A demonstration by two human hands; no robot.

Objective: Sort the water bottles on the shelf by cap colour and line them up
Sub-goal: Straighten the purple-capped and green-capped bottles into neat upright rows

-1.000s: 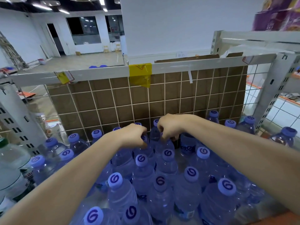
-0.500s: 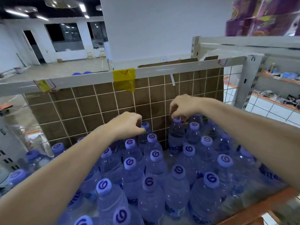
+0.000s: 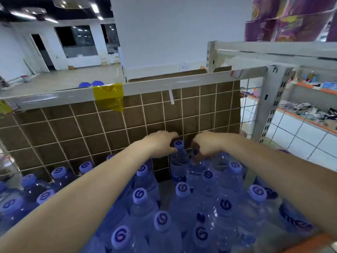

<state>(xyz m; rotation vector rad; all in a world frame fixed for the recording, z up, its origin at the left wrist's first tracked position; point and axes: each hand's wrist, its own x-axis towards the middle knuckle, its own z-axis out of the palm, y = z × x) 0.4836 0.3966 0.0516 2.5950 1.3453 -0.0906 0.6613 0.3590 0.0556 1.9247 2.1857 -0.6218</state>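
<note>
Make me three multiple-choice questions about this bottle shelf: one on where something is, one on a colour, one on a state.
1. Where are the left hand and right hand?
A. At the back row, close to the grid panel
B. At the front edge of the shelf
C. On the upper shelf

2. What colour is the tape stuck on the rail above the grid panel?
A. Red
B. Yellow
C. Green

3. How is the bottle between the two hands standing?
A. Lying on its side
B. Upright, cap off
C. Upright, cap on

Answers:
1 A: both hands reach over the rows to the bottles nearest the panel.
2 B: the strip wrapped over the rail is clearly yellow.
3 C: its neck points up and the purple cap sits on top.
</note>
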